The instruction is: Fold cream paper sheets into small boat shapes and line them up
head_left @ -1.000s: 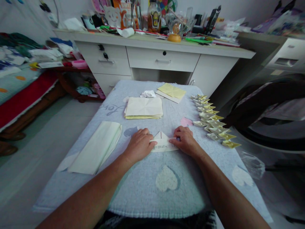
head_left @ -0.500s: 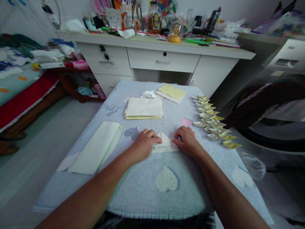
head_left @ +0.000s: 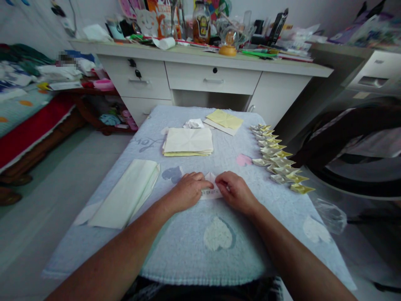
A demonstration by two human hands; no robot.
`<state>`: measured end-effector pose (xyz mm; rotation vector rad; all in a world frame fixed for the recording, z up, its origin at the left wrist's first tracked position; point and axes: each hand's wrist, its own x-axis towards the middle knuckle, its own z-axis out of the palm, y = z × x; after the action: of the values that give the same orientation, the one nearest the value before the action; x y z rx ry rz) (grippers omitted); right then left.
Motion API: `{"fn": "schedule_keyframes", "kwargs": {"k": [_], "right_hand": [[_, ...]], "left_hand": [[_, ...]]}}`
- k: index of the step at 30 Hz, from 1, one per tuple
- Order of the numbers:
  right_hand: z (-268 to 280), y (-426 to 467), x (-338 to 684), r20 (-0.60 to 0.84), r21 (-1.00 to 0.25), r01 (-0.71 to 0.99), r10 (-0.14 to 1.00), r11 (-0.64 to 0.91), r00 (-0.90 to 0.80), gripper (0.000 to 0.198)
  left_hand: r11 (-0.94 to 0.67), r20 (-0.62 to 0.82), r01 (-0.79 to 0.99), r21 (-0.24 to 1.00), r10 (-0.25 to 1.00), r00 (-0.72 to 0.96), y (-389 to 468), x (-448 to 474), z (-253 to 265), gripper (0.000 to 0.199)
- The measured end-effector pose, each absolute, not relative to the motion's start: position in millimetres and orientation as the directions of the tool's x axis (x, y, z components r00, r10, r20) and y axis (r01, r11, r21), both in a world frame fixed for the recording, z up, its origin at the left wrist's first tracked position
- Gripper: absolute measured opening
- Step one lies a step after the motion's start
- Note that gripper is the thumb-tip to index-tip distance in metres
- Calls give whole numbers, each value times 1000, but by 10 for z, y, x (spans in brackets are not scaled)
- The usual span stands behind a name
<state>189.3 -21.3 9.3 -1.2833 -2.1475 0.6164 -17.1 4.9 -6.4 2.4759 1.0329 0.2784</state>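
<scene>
A small folded sheet of white paper [head_left: 210,194] with printed writing along its lower strip and a pointed top lies on the cloth-covered table. From the left, my left hand [head_left: 189,190] grips its edge, thumb across the upper part. My right hand [head_left: 234,189] has its fingers bent and pinched together on the paper's right side, covering that end. Beyond them sits a stack of creased paper sheets [head_left: 188,141]. Rows of small folded paper boats [head_left: 278,161], white and yellow, stand along the table's right side.
A large folded pale sheet [head_left: 125,194] lies at the left. Crumpled white paper [head_left: 193,123] and yellow and white squares [head_left: 224,119] are at the far end. A cluttered desk [head_left: 188,50] stands behind, a washing machine [head_left: 369,83] at right. A clear plastic bag [head_left: 330,215] hangs near the right edge.
My right hand has moved left, over the paper's right end and closer to my left hand. The left hand stays nearly in place. The view has shifted slightly.
</scene>
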Motion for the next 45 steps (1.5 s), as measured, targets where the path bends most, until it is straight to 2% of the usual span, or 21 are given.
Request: {"fn": "schedule_keyframes", "kwargs": {"k": [3, 7, 10, 15, 19, 23, 25, 36, 42, 45], "right_hand": [[29, -211, 1800, 143, -505, 730, 879, 460, -455, 15], [-2, -198, 1727, 85, -381, 828, 908, 411, -411, 10], [-4, -209, 1682, 81, -302, 878, 928, 370, -363, 12], [-6, -228, 1634, 90, -236, 910, 940, 342, -330, 17], [8, -219, 1619, 68, -210, 920, 944, 330, -323, 19], [29, -216, 1601, 66, -194, 926, 946, 323, -317, 21], [33, -221, 1587, 70, -196, 928, 948, 318, -310, 23], [-25, -233, 1632, 97, -193, 957, 975, 216, -201, 35], [-83, -163, 1873, 110, -237, 959, 985, 153, -130, 49], [-110, -132, 2025, 103, -264, 950, 984, 169, -146, 52]], "left_hand": [[-615, 16, 605, 506, 708, 706, 63, -185, -46, 43], [-572, 14, 646, 506, 754, 657, 97, -254, 29, 20], [-510, -38, 714, 480, 801, 598, 130, -340, 77, 9], [-466, -73, 736, 491, 820, 567, 200, -451, 90, 9], [-413, -56, 744, 526, 856, 514, 212, -409, 64, 9], [-393, -20, 778, 490, 887, 461, 167, -324, 7, 30], [-391, -7, 792, 468, 895, 446, 149, -310, -18, 33], [-396, -62, 773, 495, 871, 486, 169, -377, 4, 25], [-405, -91, 751, 521, 849, 521, 185, -418, 38, 23], [-388, -130, 753, 531, 841, 525, 194, -431, 73, 24]]}}
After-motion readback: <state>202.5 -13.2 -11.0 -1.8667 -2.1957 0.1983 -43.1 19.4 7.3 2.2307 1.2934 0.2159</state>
